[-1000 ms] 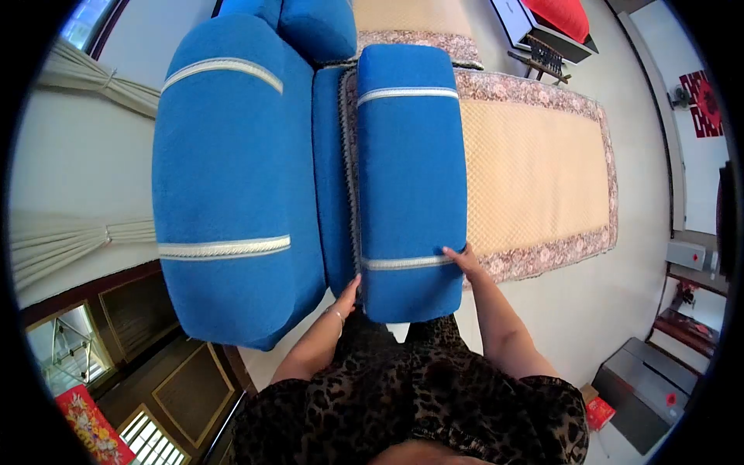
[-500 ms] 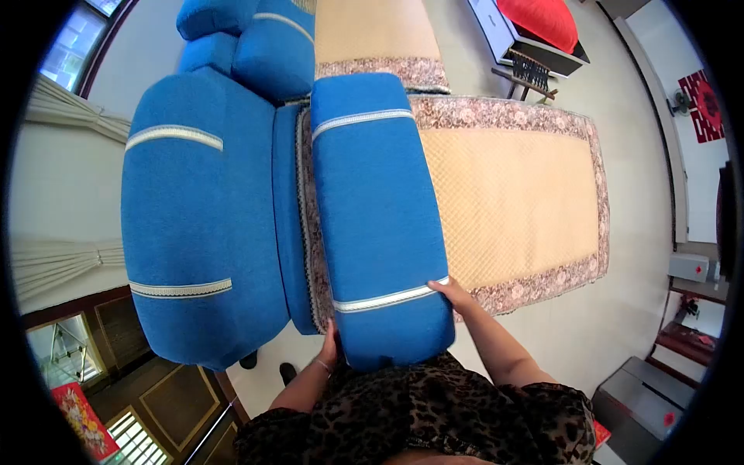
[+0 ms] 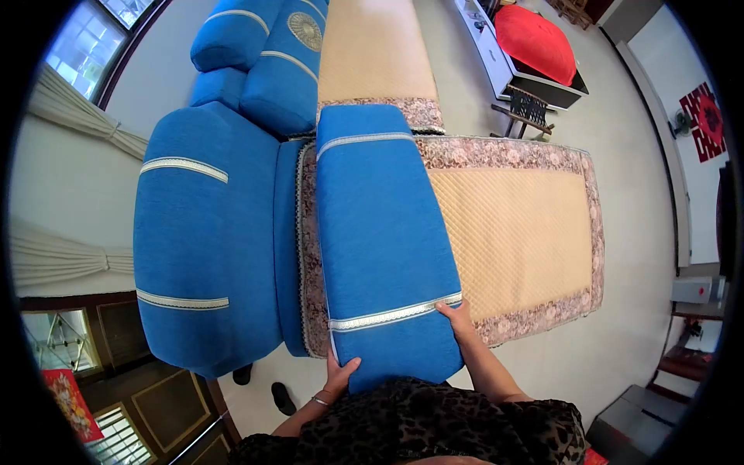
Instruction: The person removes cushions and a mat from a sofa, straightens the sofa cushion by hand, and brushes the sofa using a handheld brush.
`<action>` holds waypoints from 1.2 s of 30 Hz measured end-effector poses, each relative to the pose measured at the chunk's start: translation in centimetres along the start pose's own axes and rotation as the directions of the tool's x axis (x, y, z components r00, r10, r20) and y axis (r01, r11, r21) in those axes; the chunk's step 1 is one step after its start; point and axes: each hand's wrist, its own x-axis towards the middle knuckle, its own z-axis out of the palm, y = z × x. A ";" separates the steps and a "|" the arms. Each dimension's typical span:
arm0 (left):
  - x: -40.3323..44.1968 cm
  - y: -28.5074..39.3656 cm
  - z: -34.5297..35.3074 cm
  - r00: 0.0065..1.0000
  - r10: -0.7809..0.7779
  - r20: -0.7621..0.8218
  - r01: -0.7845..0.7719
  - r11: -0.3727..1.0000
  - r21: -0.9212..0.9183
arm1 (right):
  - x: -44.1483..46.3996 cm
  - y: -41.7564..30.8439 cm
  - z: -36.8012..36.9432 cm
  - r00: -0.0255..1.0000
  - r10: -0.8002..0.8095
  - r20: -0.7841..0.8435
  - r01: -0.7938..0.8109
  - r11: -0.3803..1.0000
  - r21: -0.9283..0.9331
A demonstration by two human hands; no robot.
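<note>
— Hands, two, both ours: how do we enter them?

— Left hand [image 3: 339,377]: closed on the near left edge of the blue cushion [image 3: 380,225], at its seven o'clock, thumb on top. Right hand [image 3: 459,318]: gripping the opposite edge at four o'clock, thumb by the near white band [image 3: 391,312]; its fingers are partly hidden from us.

— Position of the cushion?

— Middle of our view; far end between eleven and twelve o'clock, near end at six, by our leopard-print top [image 3: 434,418]. Over the left part of a tan mat [image 3: 519,240], floral border; resting or lifted, we cannot tell.

— Surroundings, as we see them?

— Blue sofa section [image 3: 201,240], two pale bands: nine o'clock. Second tan mat [image 3: 380,54]: twelve. Red cover [image 3: 535,43]: between one and two. Dark slipper [image 3: 283,397], on pale floor [image 3: 635,271]: seven.
</note>
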 end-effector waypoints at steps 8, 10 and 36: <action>8.8 7.6 2.6 0.986 0.130 0.102 -0.117 0.985 -0.123 | 5.5 -8.0 1.6 0.942 -0.321 -0.092 0.325 0.945 0.031; 12.4 13.0 3.3 0.984 0.139 0.111 -0.127 0.986 -0.109 | 9.5 -10.6 3.0 0.931 -0.361 -0.056 0.364 0.929 0.061; 37.7 23.7 -1.5 0.910 0.376 0.173 -0.331 0.913 -0.239 | 29.4 -22.9 11.3 0.885 -0.465 0.012 0.463 0.878 -0.121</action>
